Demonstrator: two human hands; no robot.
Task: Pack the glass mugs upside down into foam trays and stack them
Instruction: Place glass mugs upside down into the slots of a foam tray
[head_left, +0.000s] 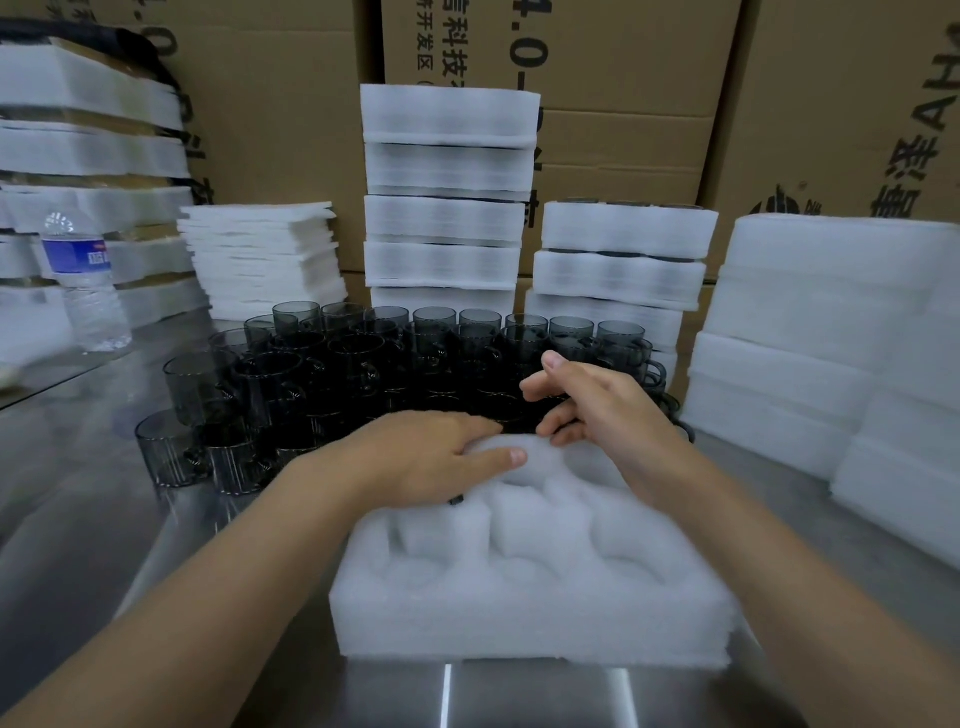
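1. Left hand (436, 457): flat on the far left corner of the foam tray (530, 618), fingers straight, pressing down, gripping nothing in plain sight.
2. Small dark bit (456, 500) peeking out from under that palm. Maybe a mug handle, but too hidden to tell.
3. Right hand (597, 405): up in the air over the far edge of the tray, fingers loosely bent, thumb up, holding nothing.
4. Foam tray: on the steel table (104, 519), close to the body, long side running left to right. Round holes at the front bare and white.
5. Glass mugs (363, 364): dark, lots of them, packed close together on the table just behind the tray. Open side up, as far as can be told.
6. Straight ahead of both hands, spreading out more to the left than to the right.
7. Nearer hand for a grab: the right one, free and with mugs just past its fingertips. Left hand close to the mugs too, but busy on the foam.
8. Likely next: reach forward with the right hand, take one mug, flip it over, push it into a bare hole.
9. Tall piles of packed trays (447, 192) well behind the mugs, against the cardboard boxes (623, 78).
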